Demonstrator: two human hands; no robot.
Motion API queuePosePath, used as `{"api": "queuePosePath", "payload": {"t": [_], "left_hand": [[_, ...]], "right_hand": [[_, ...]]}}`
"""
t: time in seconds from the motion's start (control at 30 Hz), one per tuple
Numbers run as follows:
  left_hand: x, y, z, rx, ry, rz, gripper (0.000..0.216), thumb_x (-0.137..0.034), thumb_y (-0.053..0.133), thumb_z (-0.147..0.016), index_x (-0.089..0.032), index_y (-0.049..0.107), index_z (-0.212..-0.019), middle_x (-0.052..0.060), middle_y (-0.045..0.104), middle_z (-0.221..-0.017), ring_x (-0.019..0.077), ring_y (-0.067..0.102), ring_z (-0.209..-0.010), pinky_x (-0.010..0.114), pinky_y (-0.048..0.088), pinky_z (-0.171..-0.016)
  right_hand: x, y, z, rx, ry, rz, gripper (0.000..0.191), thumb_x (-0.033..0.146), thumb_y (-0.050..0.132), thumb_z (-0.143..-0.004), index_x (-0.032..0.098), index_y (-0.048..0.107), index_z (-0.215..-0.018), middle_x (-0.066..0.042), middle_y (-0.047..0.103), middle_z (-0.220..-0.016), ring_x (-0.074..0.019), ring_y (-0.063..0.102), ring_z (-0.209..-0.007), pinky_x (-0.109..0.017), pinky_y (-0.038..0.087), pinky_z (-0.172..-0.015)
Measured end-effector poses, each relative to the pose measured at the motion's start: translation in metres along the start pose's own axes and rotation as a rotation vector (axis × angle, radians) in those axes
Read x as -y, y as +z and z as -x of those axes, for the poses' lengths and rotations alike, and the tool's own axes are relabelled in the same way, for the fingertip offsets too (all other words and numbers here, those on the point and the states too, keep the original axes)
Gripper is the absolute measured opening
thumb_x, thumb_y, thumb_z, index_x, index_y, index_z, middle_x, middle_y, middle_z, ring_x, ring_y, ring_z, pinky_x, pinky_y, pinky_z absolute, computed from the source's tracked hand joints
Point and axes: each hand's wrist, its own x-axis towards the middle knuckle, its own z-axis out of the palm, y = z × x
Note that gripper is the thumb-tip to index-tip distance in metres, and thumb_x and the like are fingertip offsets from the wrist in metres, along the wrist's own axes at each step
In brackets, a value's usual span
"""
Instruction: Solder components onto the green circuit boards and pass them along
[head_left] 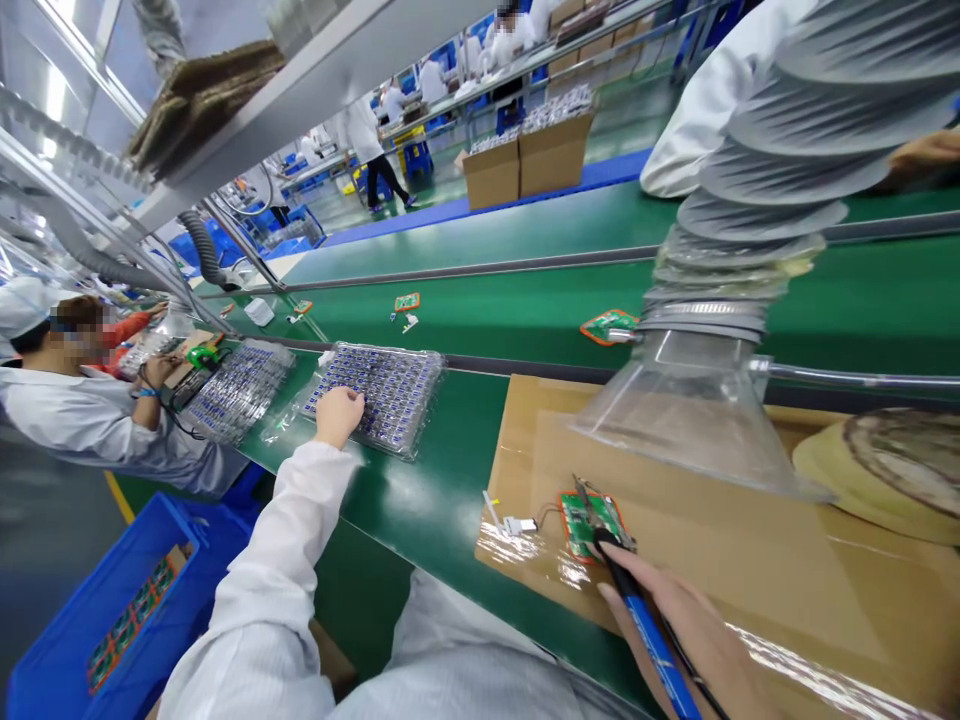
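My left hand (pixel 340 415) reaches out over a clear plastic tray (pixel 409 425) filled with rows of small blue-and-silver parts. Its fingers are pinched together at the parts; whatever is between them is too small to make out. My right hand (pixel 694 625) grips a soldering iron (pixel 643 625) with a blue handle and dark front end. The iron's metal tip lies over a green circuit board (pixel 574 525) with an orange edge, on the film-covered cardboard. Thin wires run from that board to a small white connector piece (pixel 519 525) on its left.
A clear fume hood (pixel 675 400) on a ribbed hose hangs above the cardboard (pixel 525 430). Other boards (pixel 407 301) lie on the green conveyor (pixel 495 310). A blue crate (pixel 45 640) with boards stands lower left. A co-worker (pixel 67 400) sits at left; a white sleeve (pixel 712 110) shows across the line.
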Motion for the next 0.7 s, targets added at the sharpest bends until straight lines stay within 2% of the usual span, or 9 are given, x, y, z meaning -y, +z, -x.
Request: {"api": "queuePosePath", "payload": {"t": [0.13,0.27,0.4,0.43,0.47,0.57,0.6,0.63,0.7], "left_hand": [[-0.005,0.008,-0.003,-0.048,-0.055,0.105,0.028,-0.042,0.065,-0.087,-0.019,0.078,-0.080,0.012,0.079,-0.086,0.0302,0.073,-0.095,0.040,0.051,-0.094],[-0.009,0.002,-0.002,-0.134,-0.048,0.226,0.025,-0.033,0.059,-0.087,-0.015,0.076,-0.092,0.013,0.078,-0.098,0.0265,0.072,-0.096,0.037,0.052,-0.092],[-0.041,-0.006,0.032,-0.240,0.150,0.568,0.021,-0.035,0.062,-0.083,-0.016,0.070,-0.089,0.011,0.076,-0.106,0.0236,0.069,-0.104,0.035,0.052,-0.097],[-0.055,-0.007,0.049,-0.176,0.247,0.765,0.018,-0.036,0.067,-0.081,-0.018,0.068,-0.083,0.009,0.076,-0.101,0.0225,0.070,-0.100,0.035,0.053,-0.095],[-0.071,-0.007,0.068,0.004,0.327,0.920,0.019,-0.037,0.070,-0.079,-0.018,0.067,-0.078,0.008,0.077,-0.097,0.0213,0.071,-0.095,0.034,0.055,-0.091],[-0.121,0.001,0.130,0.731,0.366,1.093,0.025,-0.039,0.078,-0.076,-0.017,0.067,-0.080,0.007,0.077,-0.080,0.0175,0.070,-0.072,0.029,0.055,-0.070],[-0.136,0.005,0.148,0.894,0.353,1.118,0.028,-0.040,0.080,-0.075,-0.016,0.067,-0.080,0.007,0.076,-0.077,0.0163,0.069,-0.069,0.027,0.053,-0.068],[-0.148,0.010,0.162,1.007,0.347,1.118,0.031,-0.043,0.081,-0.075,-0.015,0.067,-0.079,0.007,0.076,-0.074,0.0148,0.068,-0.066,0.026,0.051,-0.065],[-0.164,0.019,0.182,1.106,0.342,1.117,0.037,-0.047,0.083,-0.074,-0.014,0.067,-0.076,0.006,0.075,-0.071,0.0124,0.065,-0.063,0.024,0.049,-0.063]], "right_hand": [[-0.002,-0.010,-0.001,0.039,0.019,0.015,0.047,0.059,0.049,-0.097,0.029,0.067,-0.128,-0.008,0.075,-0.119,-0.0337,0.072,-0.106,-0.047,0.061,-0.085],[0.013,-0.027,-0.004,0.130,0.047,-0.075,0.044,0.052,0.053,-0.099,0.031,0.060,-0.137,-0.005,0.074,-0.126,-0.0286,0.073,-0.112,-0.041,0.062,-0.091],[0.027,-0.036,-0.009,0.085,0.098,-0.232,0.039,0.046,0.058,-0.099,0.028,0.059,-0.134,-0.008,0.076,-0.121,-0.0257,0.074,-0.111,-0.039,0.061,-0.095],[0.031,-0.037,-0.010,0.040,0.104,-0.274,0.038,0.045,0.059,-0.100,0.028,0.059,-0.133,-0.008,0.077,-0.118,-0.0251,0.074,-0.111,-0.039,0.061,-0.096],[0.035,-0.037,-0.012,-0.006,0.113,-0.310,0.036,0.044,0.059,-0.100,0.027,0.059,-0.132,-0.008,0.078,-0.114,-0.0246,0.075,-0.110,-0.040,0.060,-0.096],[0.050,-0.038,-0.020,-0.114,0.160,-0.382,0.032,0.042,0.062,-0.099,0.025,0.060,-0.127,-0.007,0.079,-0.104,-0.0227,0.076,-0.102,-0.042,0.060,-0.097],[0.056,-0.038,-0.023,-0.132,0.178,-0.405,0.031,0.041,0.063,-0.099,0.025,0.061,-0.125,-0.006,0.079,-0.103,-0.0221,0.076,-0.100,-0.042,0.060,-0.096],[0.062,-0.037,-0.026,-0.149,0.189,-0.431,0.030,0.040,0.065,-0.098,0.025,0.061,-0.124,-0.006,0.079,-0.102,-0.0217,0.076,-0.099,-0.041,0.061,-0.095],[0.071,-0.036,-0.033,-0.177,0.208,-0.503,0.030,0.039,0.069,-0.095,0.026,0.062,-0.120,-0.005,0.079,-0.101,-0.0212,0.077,-0.096,-0.039,0.063,-0.090]]}}
